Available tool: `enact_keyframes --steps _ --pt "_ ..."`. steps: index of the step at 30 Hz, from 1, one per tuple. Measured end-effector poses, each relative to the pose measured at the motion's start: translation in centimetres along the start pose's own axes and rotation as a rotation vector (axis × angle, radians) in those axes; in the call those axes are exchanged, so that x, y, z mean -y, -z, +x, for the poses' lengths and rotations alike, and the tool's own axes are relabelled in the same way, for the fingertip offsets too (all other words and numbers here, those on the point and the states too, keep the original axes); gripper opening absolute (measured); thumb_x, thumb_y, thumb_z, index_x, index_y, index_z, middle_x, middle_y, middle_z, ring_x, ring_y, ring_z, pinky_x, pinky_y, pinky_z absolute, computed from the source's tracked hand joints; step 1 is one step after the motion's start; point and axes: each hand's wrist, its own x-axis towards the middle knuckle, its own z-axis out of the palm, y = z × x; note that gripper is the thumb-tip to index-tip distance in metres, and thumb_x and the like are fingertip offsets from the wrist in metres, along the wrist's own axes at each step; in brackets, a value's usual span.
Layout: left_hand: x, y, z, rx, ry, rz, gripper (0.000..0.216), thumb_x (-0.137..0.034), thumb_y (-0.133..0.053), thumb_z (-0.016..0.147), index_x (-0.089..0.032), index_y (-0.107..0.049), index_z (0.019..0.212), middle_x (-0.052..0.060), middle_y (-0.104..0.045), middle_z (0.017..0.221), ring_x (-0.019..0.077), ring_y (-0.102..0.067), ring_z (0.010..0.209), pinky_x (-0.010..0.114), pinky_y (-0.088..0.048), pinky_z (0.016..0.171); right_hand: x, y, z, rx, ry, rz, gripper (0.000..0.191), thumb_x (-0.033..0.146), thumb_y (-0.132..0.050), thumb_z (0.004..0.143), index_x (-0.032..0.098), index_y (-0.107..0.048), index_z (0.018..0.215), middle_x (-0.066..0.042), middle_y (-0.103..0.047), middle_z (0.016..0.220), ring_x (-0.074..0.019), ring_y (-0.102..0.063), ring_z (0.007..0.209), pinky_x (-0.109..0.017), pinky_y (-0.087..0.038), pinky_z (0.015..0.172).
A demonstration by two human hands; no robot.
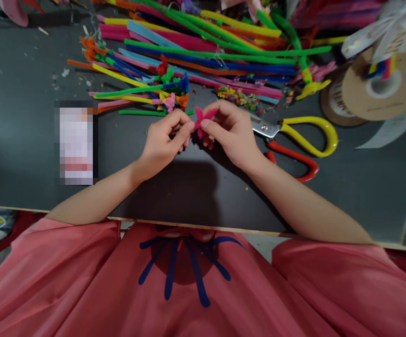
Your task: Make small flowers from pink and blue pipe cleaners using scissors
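Observation:
Between my two hands is a small pink flower (199, 115) with pointed petals, in fuzzy pipe-cleaner material. My right hand (229, 128) pinches it between thumb and fingers. From the other side, the thumb and fingertips of my left hand (169, 138) are pressed together at the flower's edge; whether they grip a petal or a stem is hidden. Just beyond the hands lie finished-looking pipe-cleaner flowers on stems (169, 86) and a short green pipe cleaner (141, 112). Scissors (266, 127) with one yellow and one red handle lie right of my right hand, their tips hidden behind it.
Long pipe cleaners (203, 56) in many colours cover the back of the dark table (23, 154). A pile of small colourful scraps (238, 98) sits before them. Ribbon spools (381, 89) stand at the right. A blurred-out rectangular object (76, 145) lies at the left, near my forearm.

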Motion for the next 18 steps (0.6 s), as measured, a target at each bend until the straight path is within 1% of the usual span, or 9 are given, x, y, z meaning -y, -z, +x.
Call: enact_keyframes --steps 5,7,9,11,14,18 --pt "0.25 0.27 0.35 -0.003 -0.01 0.023 0.022 -0.032 -0.05 0.089 -0.018 -0.052 0.072 -0.006 -0.052 0.052 -0.0012 -0.046 0.043 0.01 -0.036 0.043 0.0 0.27 -0.12 0.05 -0.062 0.062 0.017 0.033 -0.064 0.079 0.02 -0.054 0.08 0.005 -0.065 0.064 -0.0098 -0.063 0.052 -0.021 -0.048 0.043" --pt "0.3 0.25 0.42 -0.006 -0.006 0.006 0.024 -0.035 -0.05 0.088 -0.018 -0.052 0.071 -0.006 -0.051 0.052 -0.0006 -0.045 0.042 0.012 -0.036 0.043 0.13 0.32 -0.15 0.05 -0.098 0.055 0.015 0.031 -0.064 0.078 0.02 -0.054 0.079 0.004 -0.066 0.063 -0.0103 -0.063 0.051 -0.02 -0.045 0.039" --pt "0.29 0.21 0.43 -0.008 0.005 -0.002 0.026 -0.036 -0.05 0.088 -0.018 -0.052 0.07 -0.006 -0.051 0.052 0.0001 -0.044 0.043 0.013 -0.035 0.043 0.23 0.29 -0.17 0.038 -0.125 0.04 0.014 0.031 -0.063 0.078 0.021 -0.054 0.079 0.004 -0.066 0.062 -0.0099 -0.062 0.048 -0.019 -0.04 0.035" --pt "0.26 0.2 0.4 -0.004 0.025 0.014 0.027 -0.037 -0.05 0.088 -0.018 -0.052 0.069 -0.005 -0.05 0.052 0.0008 -0.043 0.044 0.015 -0.034 0.044 0.27 0.24 -0.18 0.027 -0.131 0.025 0.014 0.032 -0.062 0.078 0.021 -0.054 0.079 0.004 -0.066 0.061 -0.0093 -0.061 0.046 -0.019 -0.037 0.033" --pt "0.22 0.25 0.36 0.004 0.043 0.063 0.027 -0.037 -0.052 0.087 -0.018 -0.052 0.068 -0.005 -0.048 0.053 0.0012 -0.041 0.046 0.017 -0.032 0.046 0.23 0.16 -0.19 0.023 -0.122 0.012 0.013 0.032 -0.062 0.078 0.021 -0.053 0.079 0.004 -0.066 0.061 -0.0092 -0.061 0.047 -0.019 -0.037 0.033" --pt "0.24 0.3 0.36 -0.036 0.027 0.133 0.029 -0.034 -0.052 0.087 -0.017 -0.05 0.064 -0.005 -0.043 0.053 0.0007 -0.035 0.047 0.018 -0.028 0.047 0.16 0.1 -0.22 0.029 -0.112 0.015 0.011 0.028 -0.061 0.079 0.021 -0.052 0.076 0.004 -0.065 0.06 -0.0095 -0.061 0.046 -0.019 -0.036 0.033"
